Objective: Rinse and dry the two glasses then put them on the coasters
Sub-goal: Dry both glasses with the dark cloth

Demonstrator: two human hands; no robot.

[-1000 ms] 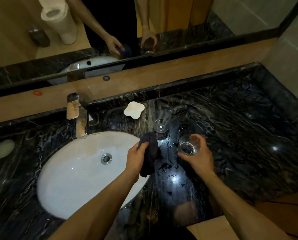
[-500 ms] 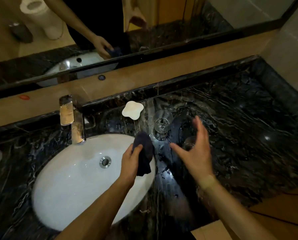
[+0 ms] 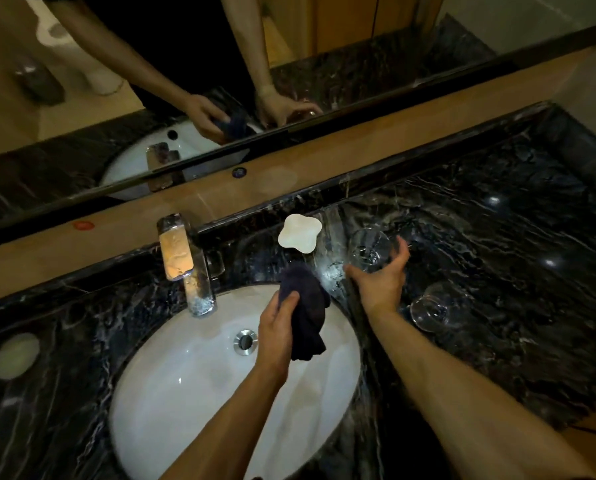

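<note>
**Right hand at the far glass, cloth held over the basin**

Head view: the left hand (image 3: 279, 332) grips a dark cloth (image 3: 305, 313) with thumb and fingers curled round it; the cloth hangs from the hand above the right rim of the white oval sink (image 3: 192, 393). The right hand (image 3: 381, 284) reaches over the black marble countertop (image 3: 497, 271) with thumb and fingers spread apart. Its fingers arch around the near side of the far glass (image 3: 369, 249), which stands upright on the counter just right of a white flower-shaped dish (image 3: 300, 233). Whether the fingers actually touch that glass cannot be told through the blur and the clear glass. The near glass (image 3: 431, 308) stands on the counter just right of the right wrist, apart from the hand.

A chrome faucet (image 3: 185, 261) rises behind the sink, and the drain stopper (image 3: 245, 341) sits in the bowl beside the left hand. Two pale round coasters (image 3: 16, 355) lie at the far left of the counter, well apart from both glasses. Above the tan ledge, the mirror (image 3: 289, 46) reflects both hands and the cloth.
</note>
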